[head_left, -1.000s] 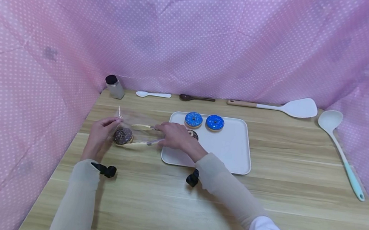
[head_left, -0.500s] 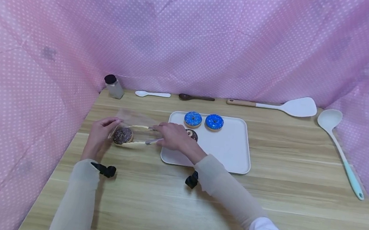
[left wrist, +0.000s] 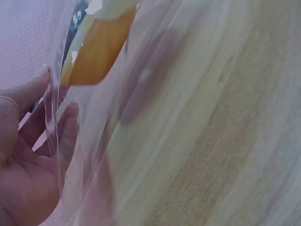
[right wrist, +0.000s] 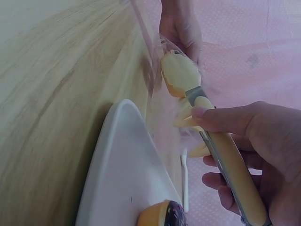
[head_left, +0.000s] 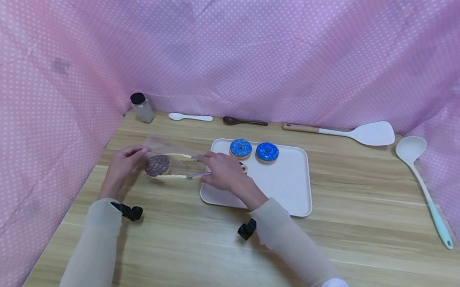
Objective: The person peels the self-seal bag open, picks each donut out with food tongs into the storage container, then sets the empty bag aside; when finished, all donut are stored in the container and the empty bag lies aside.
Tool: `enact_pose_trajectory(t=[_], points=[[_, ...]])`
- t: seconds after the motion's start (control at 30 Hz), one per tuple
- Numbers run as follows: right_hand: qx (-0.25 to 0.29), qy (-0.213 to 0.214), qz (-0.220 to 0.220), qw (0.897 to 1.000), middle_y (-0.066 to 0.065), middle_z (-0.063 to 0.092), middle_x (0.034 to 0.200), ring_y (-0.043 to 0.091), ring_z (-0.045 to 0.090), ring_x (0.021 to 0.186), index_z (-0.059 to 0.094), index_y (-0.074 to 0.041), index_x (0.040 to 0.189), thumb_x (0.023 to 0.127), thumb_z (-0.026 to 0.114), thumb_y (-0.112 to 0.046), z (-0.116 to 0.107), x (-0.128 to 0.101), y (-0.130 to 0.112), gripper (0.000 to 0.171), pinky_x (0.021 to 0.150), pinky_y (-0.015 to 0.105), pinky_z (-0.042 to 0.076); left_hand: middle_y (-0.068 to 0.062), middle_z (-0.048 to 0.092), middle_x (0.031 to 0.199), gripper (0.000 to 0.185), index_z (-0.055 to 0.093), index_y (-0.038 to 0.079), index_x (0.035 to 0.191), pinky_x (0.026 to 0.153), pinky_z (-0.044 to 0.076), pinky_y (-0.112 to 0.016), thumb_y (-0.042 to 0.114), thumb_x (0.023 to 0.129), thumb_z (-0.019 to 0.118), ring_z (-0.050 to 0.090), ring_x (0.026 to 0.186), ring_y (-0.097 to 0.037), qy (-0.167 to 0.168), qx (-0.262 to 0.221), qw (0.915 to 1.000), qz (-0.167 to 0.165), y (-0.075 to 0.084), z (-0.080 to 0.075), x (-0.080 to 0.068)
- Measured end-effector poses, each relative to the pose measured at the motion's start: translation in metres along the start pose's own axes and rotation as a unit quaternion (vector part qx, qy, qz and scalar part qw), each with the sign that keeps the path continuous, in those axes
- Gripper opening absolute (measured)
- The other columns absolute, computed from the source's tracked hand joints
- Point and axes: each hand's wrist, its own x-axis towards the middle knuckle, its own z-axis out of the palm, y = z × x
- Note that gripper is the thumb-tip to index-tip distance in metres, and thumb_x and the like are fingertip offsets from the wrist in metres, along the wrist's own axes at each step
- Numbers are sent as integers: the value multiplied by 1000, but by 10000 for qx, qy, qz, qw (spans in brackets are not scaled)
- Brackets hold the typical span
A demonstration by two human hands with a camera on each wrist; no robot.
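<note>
The chocolate-frosted sprinkled donut (head_left: pixel 158 165) sits inside the clear plastic bag (head_left: pixel 169 153), pinched by the yellow-tipped metal tongs (head_left: pixel 186 167) my right hand (head_left: pixel 221 171) squeezes. My left hand (head_left: pixel 123 169) pinches the bag's edge open (just left of the white rectangular tray (head_left: pixel 289 188)), above the wooden table (head_left: pixel 200 254).

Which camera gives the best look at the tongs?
The right wrist view: the tongs run from the right hand to the donut in the bag. The head view shows them small; the left wrist view shows only a blurred tip.
</note>
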Motion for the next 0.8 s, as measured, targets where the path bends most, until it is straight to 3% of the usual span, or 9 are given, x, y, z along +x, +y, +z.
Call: enact_pose_trajectory(t=[0.13,0.37,0.5,0.63,0.8], points=[[106,137,13,9998,0,61,127,16,62,103,52,-25,137,84,71,-41,-3,-9,6,59,78,33,52,12,66,113,43,66,12,120,102,38,-30,43,90,64,51,114,-3,-5,315,9995,79,1,-1,0],[102,356,90,9993,-3,63,121,15,61,96,53,-28,135,83,71,-43,-9,-29,18,57,65,30,51,11,65,115,49,66,13,120,99,38,-28,50,88,62,50,113,-3,72,626,9980,102,2,-1,0],[157,441,88,9989,-2,64,118,12,59,91,54,-25,135,83,72,-43,-13,-42,26,58,62,28,48,7,61,123,54,65,15,122,106,34,-35,55,86,61,48,121,-8,-18,567,9983,-108,3,-3,0],[220,586,58,9980,2,62,127,18,62,103,54,-23,135,82,73,-43,-19,-55,34,60,70,34,53,3,58,129,53,64,18,122,110,31,-39,56,86,60,45,124,-12,-125,517,9982,-262,2,-6,-1],[204,766,125,9968,3,57,136,24,59,117,53,-22,137,82,73,-44,-27,-72,41,63,80,41,55,4,59,128,49,64,18,122,109,31,-40,52,87,61,46,122,-10,-124,460,9987,-206,2,-7,-3]])
